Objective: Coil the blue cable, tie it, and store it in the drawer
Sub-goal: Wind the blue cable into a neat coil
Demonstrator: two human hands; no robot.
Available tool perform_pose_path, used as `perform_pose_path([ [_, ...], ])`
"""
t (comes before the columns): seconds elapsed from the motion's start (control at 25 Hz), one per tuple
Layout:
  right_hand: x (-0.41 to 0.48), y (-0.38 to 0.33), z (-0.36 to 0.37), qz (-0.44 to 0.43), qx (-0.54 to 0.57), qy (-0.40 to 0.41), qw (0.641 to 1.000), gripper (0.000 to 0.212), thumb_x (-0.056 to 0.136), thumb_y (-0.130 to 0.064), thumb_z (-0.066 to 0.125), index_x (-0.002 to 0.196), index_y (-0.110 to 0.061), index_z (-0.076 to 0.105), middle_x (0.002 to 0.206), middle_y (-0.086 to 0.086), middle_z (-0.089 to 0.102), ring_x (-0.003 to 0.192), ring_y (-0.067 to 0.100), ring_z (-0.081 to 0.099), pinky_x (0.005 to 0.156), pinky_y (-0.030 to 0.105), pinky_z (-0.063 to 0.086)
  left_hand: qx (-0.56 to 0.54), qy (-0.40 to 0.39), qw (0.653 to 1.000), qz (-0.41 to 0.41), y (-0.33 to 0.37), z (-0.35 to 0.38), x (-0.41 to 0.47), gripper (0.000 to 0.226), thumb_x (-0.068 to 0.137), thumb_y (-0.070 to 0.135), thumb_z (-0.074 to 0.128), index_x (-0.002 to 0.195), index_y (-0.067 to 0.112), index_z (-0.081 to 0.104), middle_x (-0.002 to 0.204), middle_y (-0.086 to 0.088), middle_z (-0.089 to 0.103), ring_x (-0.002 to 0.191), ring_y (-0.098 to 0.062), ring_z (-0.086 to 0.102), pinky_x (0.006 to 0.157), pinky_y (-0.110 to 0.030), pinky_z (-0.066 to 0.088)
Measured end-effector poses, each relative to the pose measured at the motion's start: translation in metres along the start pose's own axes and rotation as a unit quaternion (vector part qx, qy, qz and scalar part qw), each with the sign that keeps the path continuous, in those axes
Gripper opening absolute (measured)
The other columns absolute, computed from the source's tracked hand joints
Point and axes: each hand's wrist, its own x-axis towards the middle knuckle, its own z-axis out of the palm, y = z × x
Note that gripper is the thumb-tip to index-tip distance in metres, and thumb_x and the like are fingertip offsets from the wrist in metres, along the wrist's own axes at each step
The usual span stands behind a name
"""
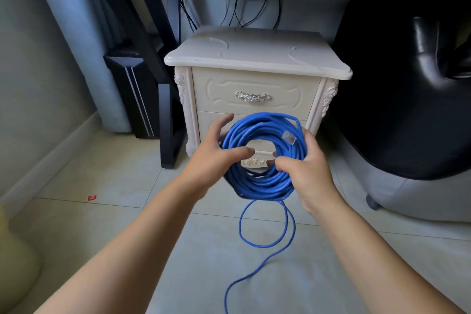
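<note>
Cable: the blue cable [262,183] is wound in a fat coil, held up in front of the nightstand [254,58], above the floor tiles.
Right hand: the right hand [311,173] is wrapped round the coil's lower right side, fingers curled through the middle. It looks like the only firm grip.
Left hand: the left hand [216,155] is spread wide and fairly straight against the coil's left side, steadying rather than clamping.
Loose tail: the loose tail [265,245] drops off the bottom and loops down to the floor, not wound in yet.
Risk one: nothing is tied. If that right grip slackens, the turns will likely spring apart.
Risk two: the dangling tail could snag or drag a turn out.
Plug: the clear plug [289,137] sits loose on top and may slip free.
Ties: the white ties [219,44] lie on the nightstand top. Reaching for one leaves a single hand on the coil.
Drawer: the top drawer [216,94] is closed, so it needs a free hand too.
</note>
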Motion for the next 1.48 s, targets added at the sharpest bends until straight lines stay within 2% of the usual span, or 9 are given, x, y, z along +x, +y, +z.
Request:
perform_pose_path([
  [0.16, -0.004, -0.005, -0.002, -0.064, -0.184, -0.091, 0.977, 0.069, 0.070, 0.006, 0.065, 0.111, -0.049, 0.054, 0.101, -0.020, 0.067, 0.091, 0.008, 0.065, 0.083, 0.029, 0.054, 0.266, -0.035, 0.954, 0.131, 0.003, -0.006, -0.002, 0.081, 0.073, 0.019, 0.080, 0.141, 0.042, 0.042, 0.133, 0.015, 0.048, 0.118, 0.004, 0.048, 0.094, -0.011, 0.041],
  [0.36, -0.009, -0.004, 0.002, -0.088, -0.251, -0.132, 0.955, 0.071, 0.063, -0.008, 0.061, 0.115, -0.055, 0.053, 0.102, -0.016, 0.068, 0.089, 0.015, 0.066, 0.083, 0.042, 0.056, 0.337, -0.058, 0.932, 0.121, -0.001, 0.002, -0.006, 0.062, 0.071, 0.011, 0.071, 0.126, 0.034, 0.053, 0.089, 0.014, 0.066, 0.075, 0.002, 0.061, 0.063, -0.007, 0.044],
  [0.52, -0.008, -0.014, 0.000, -0.093, -0.185, -0.110, 0.972, 0.070, 0.072, -0.011, 0.075, 0.125, -0.049, 0.051, 0.093, -0.015, 0.068, 0.077, 0.008, 0.065, 0.077, 0.031, 0.055, 0.242, -0.014, 0.964, 0.113, 0.000, 0.007, -0.008, 0.036, 0.072, 0.003, 0.065, 0.096, 0.029, 0.062, 0.065, 0.013, 0.059, 0.053, 0.002, 0.050, 0.051, -0.009, 0.036],
  [0.64, -0.003, -0.018, -0.007, -0.054, -0.157, -0.116, 0.979, 0.070, 0.074, -0.027, 0.083, 0.132, -0.048, 0.049, 0.117, -0.016, 0.063, 0.104, -0.001, 0.062, 0.090, 0.020, 0.048, 0.152, 0.006, 0.985, 0.076, 0.001, 0.007, -0.008, 0.035, 0.072, -0.003, 0.065, 0.093, 0.025, 0.065, 0.057, 0.016, 0.057, 0.048, -0.001, 0.047, 0.050, -0.013, 0.038],
  [0.8, -0.003, -0.010, -0.006, 0.001, -0.031, -0.107, 0.994, 0.063, 0.075, -0.029, 0.083, 0.129, -0.038, 0.054, 0.123, -0.015, 0.066, 0.113, 0.004, 0.063, 0.101, 0.030, 0.048, 0.011, 0.095, 0.995, 0.014, 0.001, 0.006, -0.003, 0.025, 0.070, -0.008, 0.062, 0.075, 0.016, 0.060, 0.056, 0.003, 0.052, 0.055, -0.017, 0.046, 0.058, -0.028, 0.039],
  [1.04, -0.012, 0.008, 0.017, 0.076, 0.185, -0.055, 0.978, 0.050, 0.077, -0.013, 0.079, 0.120, -0.026, 0.057, 0.097, 0.000, 0.069, 0.106, 0.034, 0.068, 0.084, 0.047, 0.057, -0.176, 0.148, 0.972, -0.053, -0.004, 0.011, -0.002, 0.021, 0.075, -0.008, 0.058, 0.082, 0.012, 0.060, 0.066, -0.008, 0.051, 0.068, -0.025, 0.048, 0.069, -0.040, 0.043],
  [1.2, -0.005, 0.006, 0.011, 0.073, 0.171, 0.002, 0.983, 0.051, 0.060, -0.002, 0.073, 0.105, -0.024, 0.061, 0.090, 0.011, 0.061, 0.087, 0.032, 0.062, 0.084, 0.041, 0.050, -0.184, 0.037, 0.981, -0.058, -0.009, 0.014, -0.007, 0.030, 0.077, -0.009, 0.063, 0.099, 0.012, 0.060, 0.086, -0.011, 0.055, 0.080, -0.025, 0.055, 0.078, -0.041, 0.048],
  [1.36, 0.002, 0.001, 0.000, 0.088, 0.154, 0.030, 0.984, 0.044, 0.059, 0.006, 0.059, 0.092, -0.022, 0.062, 0.080, 0.009, 0.052, 0.074, 0.027, 0.051, 0.071, 0.043, 0.050, -0.113, -0.183, 0.974, -0.076, -0.004, -0.013, -0.006, 0.072, 0.069, 0.023, 0.076, 0.134, 0.036, 0.049, 0.124, -0.001, 0.064, 0.113, -0.017, 0.063, 0.095, -0.045, 0.051],
  [1.48, 0.006, -0.005, -0.007, 0.064, 0.116, 0.006, 0.991, 0.046, 0.051, 0.005, 0.057, 0.087, -0.023, 0.065, 0.073, 0.004, 0.052, 0.067, 0.026, 0.049, 0.072, 0.050, 0.054, -0.129, -0.218, 0.966, -0.049, 0.002, -0.025, -0.001, 0.068, 0.073, 0.046, 0.066, 0.138, 0.032, 0.051, 0.116, 0.005, 0.066, 0.102, -0.015, 0.063, 0.088, -0.043, 0.051],
])
